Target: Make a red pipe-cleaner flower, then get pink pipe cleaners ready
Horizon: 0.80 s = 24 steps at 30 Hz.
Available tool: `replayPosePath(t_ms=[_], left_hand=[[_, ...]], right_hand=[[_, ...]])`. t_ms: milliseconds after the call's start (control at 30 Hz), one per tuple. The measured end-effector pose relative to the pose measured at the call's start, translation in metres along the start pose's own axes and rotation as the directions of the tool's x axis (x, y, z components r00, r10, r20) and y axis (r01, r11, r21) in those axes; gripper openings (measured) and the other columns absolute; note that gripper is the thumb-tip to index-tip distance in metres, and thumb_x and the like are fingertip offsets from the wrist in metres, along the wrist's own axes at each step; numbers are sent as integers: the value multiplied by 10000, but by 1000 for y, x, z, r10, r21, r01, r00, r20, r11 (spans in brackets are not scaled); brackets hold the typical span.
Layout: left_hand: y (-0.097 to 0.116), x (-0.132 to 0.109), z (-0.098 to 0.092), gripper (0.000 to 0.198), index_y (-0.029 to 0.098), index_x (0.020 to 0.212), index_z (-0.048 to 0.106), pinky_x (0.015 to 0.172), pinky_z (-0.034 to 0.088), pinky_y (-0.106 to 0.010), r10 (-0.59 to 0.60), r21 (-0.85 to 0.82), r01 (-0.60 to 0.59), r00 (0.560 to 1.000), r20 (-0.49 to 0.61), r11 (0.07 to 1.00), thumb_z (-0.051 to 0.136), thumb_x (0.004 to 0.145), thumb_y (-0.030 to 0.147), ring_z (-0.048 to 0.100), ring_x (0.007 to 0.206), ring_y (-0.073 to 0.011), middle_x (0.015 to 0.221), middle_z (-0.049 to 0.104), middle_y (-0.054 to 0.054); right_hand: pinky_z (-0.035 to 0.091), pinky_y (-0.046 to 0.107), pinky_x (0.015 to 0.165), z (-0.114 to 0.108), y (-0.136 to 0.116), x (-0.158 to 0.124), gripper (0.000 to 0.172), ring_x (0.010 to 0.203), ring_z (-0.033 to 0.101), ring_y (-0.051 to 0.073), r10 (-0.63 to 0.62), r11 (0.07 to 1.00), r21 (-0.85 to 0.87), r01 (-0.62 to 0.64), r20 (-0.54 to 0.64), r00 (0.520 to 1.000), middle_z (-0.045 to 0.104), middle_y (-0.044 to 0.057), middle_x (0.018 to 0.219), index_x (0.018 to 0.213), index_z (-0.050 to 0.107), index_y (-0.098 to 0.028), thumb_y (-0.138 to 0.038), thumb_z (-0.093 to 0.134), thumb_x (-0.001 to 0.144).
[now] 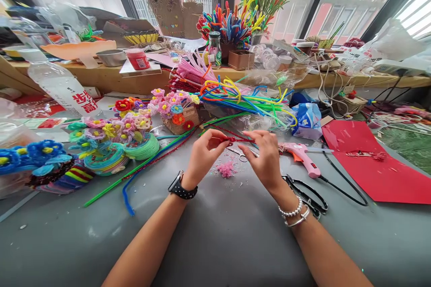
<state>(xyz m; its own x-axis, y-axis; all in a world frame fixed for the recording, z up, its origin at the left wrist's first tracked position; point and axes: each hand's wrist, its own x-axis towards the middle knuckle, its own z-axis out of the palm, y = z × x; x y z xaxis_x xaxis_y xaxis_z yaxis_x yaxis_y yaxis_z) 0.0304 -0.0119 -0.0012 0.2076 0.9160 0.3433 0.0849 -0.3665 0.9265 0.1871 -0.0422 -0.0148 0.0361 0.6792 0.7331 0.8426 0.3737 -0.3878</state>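
A dark red tinsel pipe cleaner (234, 139) stretches between my two hands above the grey table. My left hand (206, 151) pinches its left end between thumb and fingers. At the other end my right hand (266, 156) has its curved fingers on the strand, with the thumb held a little lower. Just below lies a small heap of pink fluff (226, 169). Silver scissors (240, 156) lie behind the hands, partly hidden by them. To the right of my right hand rests a pink glue gun (305, 156).
Pipe-cleaner flower pots (104, 159) stand at left beside a tilted plastic bottle (63, 82). Loose coloured pipe cleaners (242, 98) are heaped behind my hands. Black-handled pliers (308, 195) lie by my right wrist; a red sheet (380, 170) is farther right.
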Motion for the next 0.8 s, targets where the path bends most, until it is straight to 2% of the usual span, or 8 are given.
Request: replayPosePath(t_ms=[100, 233, 533, 700, 800], left_hand=[[2, -4, 3, 136, 149, 802, 537, 715, 484, -252, 109, 125, -120, 990, 93, 985, 558, 712, 249, 588, 727, -117, 784, 593, -21], [3, -4, 3, 115, 149, 796, 548, 702, 489, -233, 163, 228, -189, 978, 128, 955, 538, 731, 243, 586, 715, -108, 780, 601, -22], [0, -2, 2, 154, 164, 839, 606, 661, 489, -208, 80, 276, -133, 977, 196, 952, 506, 753, 243, 609, 707, -113, 808, 657, -22], [-1, -3, 4, 152, 161, 800, 639, 646, 483, -213, 53, 321, -112, 981, 188, 941, 521, 730, 227, 613, 693, -127, 780, 676, -24], [-2, -4, 5, 152, 157, 768, 645, 623, 492, -233, -8, 276, -41, 985, 173, 960, 533, 710, 243, 620, 667, -144, 741, 679, -27]], right_hand=[[373, 325, 775, 4, -4, -4, 198, 859, 478, 188, -60, 997, 44, 56, 88, 994, 581, 50, 888, 932, 592, -204, -300, 512, 779], [373, 305, 721, 5, -5, -6, 153, 803, 490, 173, -37, 997, 74, 29, 105, 994, 599, 36, 851, 872, 611, -205, -277, 507, 785], [325, 324, 720, 3, -6, -5, 113, 780, 495, 171, 45, 999, -10, -44, 85, 995, 613, 14, 815, 796, 633, -234, -293, 543, 760], [329, 338, 767, 5, -6, -5, 91, 807, 477, 174, 18, 999, -31, -16, 57, 998, 605, 20, 849, 771, 628, -218, -272, 559, 746], [324, 367, 815, 5, -6, -6, 79, 824, 471, 177, -20, 998, -52, 23, 58, 998, 598, 23, 869, 769, 618, -213, -255, 556, 745]])
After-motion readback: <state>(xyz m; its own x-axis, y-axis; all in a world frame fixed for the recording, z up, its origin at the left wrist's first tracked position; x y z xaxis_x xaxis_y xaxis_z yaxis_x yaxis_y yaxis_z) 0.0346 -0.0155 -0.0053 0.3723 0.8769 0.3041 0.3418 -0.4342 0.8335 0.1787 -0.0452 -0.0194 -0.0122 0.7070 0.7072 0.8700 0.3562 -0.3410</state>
